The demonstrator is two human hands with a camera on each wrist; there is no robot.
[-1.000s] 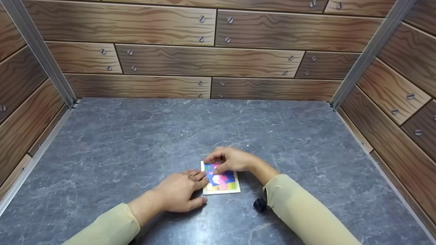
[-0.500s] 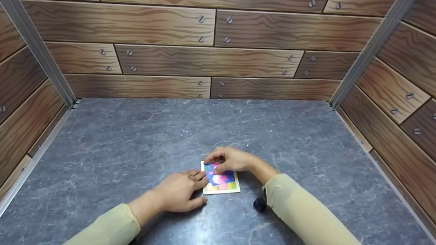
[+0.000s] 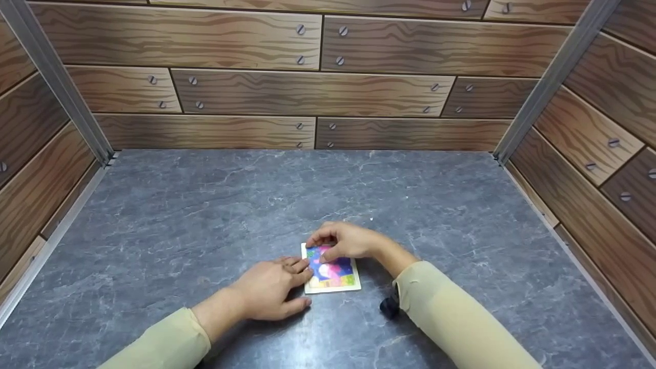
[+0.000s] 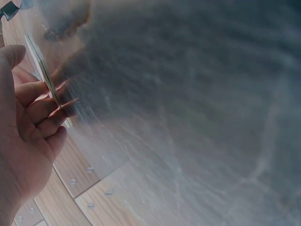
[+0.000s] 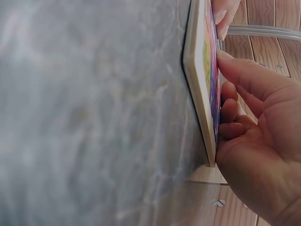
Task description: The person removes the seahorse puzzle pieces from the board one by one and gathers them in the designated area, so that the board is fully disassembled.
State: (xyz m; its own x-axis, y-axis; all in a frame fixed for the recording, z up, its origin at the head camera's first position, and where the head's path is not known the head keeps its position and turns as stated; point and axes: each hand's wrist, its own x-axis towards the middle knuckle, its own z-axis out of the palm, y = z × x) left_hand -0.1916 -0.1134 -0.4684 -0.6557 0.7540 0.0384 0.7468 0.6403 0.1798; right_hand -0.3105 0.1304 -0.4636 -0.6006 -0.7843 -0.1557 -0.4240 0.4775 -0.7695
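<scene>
A small flat picture board (image 3: 335, 279) lies on the grey marbled table, with a pale border round a bright blue, pink and yellow picture. My left hand (image 3: 274, 289) rests at its left side, fingertips over the border and thumb apart on the table. In the left wrist view, the left fingers (image 4: 40, 110) reach the board's thin edge (image 4: 42, 68). From the far side my right hand (image 3: 351, 241) holds the board, thumb on the picture and bent fingers at the far edge. The right wrist view shows the right thumb (image 5: 240, 70) against the picture; part of it is hidden.
Wood-plank patterned walls (image 3: 256, 92) with grey metal corner posts (image 3: 556, 77) enclose the table (image 3: 230, 200) at the back and sides. A small black object (image 3: 389, 307) shows beside the right sleeve cuff (image 3: 415, 282).
Both hands and the board keep the same places. Only the head view has shifted very slightly.
</scene>
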